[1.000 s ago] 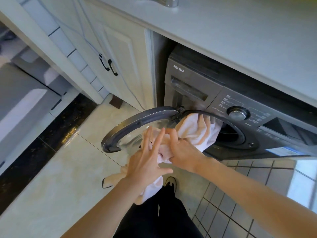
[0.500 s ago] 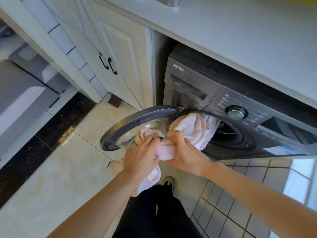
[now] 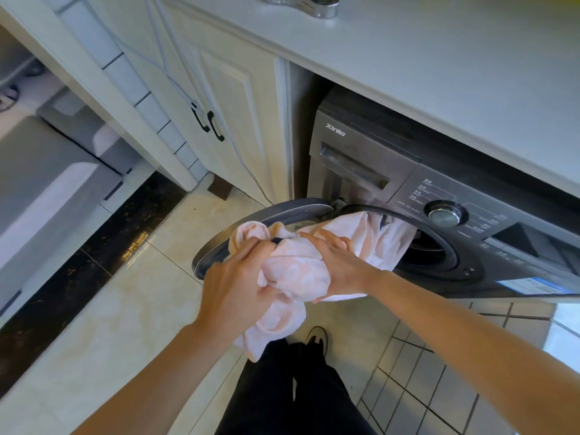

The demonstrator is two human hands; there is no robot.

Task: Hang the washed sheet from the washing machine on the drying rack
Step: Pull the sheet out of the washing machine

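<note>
A pale pink sheet [image 3: 295, 271] is bunched between both my hands in front of the dark grey washing machine [image 3: 370, 158]. One end of it still trails into the round drum opening [image 3: 430, 246]; a fold hangs down below my left hand. My left hand [image 3: 238, 284] grips the bunch from the left, fingers closed on the cloth. My right hand [image 3: 342, 265] clasps it from the right, close to the opening. The round door [image 3: 263, 219] stands swung open to the left, behind the sheet. No drying rack is in view.
A white countertop [image 3: 439, 58] runs over the machine, with white cabinet doors [image 3: 229, 114] to its left. Pale floor tiles [image 3: 125, 309] lie below, crossed by a dark marble strip [image 3: 94, 255]. My black trouser legs [image 3: 292, 390] and one shoe [image 3: 317, 339] stand just under the sheet.
My left hand went from fingers spread to closed on the sheet. Both hands have gathered more cloth out of the drum, and the bunch between them has grown.
</note>
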